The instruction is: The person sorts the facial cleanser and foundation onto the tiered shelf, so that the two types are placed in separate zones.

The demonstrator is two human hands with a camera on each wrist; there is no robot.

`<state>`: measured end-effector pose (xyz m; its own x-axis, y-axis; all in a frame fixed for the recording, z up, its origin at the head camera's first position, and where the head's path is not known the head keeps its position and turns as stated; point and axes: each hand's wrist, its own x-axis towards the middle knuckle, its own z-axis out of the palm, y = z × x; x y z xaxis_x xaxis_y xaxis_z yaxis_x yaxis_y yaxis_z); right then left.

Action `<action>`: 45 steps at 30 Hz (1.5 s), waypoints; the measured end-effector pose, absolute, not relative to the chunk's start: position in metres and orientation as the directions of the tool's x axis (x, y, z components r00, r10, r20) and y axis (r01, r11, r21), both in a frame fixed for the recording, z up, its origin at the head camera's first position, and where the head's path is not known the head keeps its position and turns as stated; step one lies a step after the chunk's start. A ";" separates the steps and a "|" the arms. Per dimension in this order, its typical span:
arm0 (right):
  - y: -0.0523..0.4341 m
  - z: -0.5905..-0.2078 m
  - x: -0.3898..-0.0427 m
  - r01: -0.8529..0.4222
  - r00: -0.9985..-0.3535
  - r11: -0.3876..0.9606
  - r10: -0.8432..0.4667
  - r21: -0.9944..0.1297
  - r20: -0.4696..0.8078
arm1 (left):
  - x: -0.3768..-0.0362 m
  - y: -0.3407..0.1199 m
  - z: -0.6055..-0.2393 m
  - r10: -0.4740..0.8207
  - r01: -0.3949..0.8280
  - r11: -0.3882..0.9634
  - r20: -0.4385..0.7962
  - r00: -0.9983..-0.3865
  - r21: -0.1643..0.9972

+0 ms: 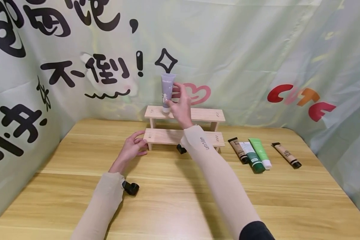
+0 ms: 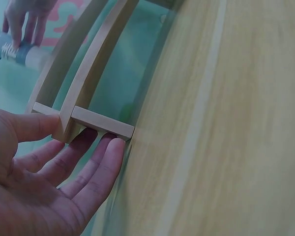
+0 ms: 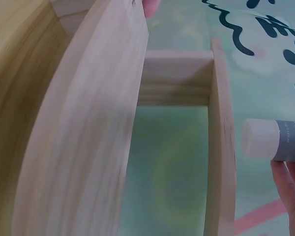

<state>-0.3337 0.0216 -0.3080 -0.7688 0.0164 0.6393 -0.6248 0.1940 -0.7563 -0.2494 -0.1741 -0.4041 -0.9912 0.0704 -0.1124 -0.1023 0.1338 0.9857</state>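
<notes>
The right hand [image 1: 182,105] pinches a lilac plastic squeeze tube [image 1: 167,85] upright just above the upper step [image 1: 199,115] of a pale wooden two-tier stand [image 1: 165,136], the left hand [image 1: 131,147] gripping its end; placing seemingly calls for lowering, then release.

A lavender tube [image 1: 167,87] with white lettering is held upright, its pale cap [image 1: 166,109] down, just above the left part of the top step of a light-wood, two-tier rack [image 1: 165,135] standing on the wood-grained surface [image 1: 156,206].
</notes>
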 end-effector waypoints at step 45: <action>0.108 -0.300 -0.315 -0.446 -0.894 0.262 -0.079 -0.856 0.442 | -0.250 -0.173 -0.404 0.071 -0.116 0.129 -0.126 -0.989 0.985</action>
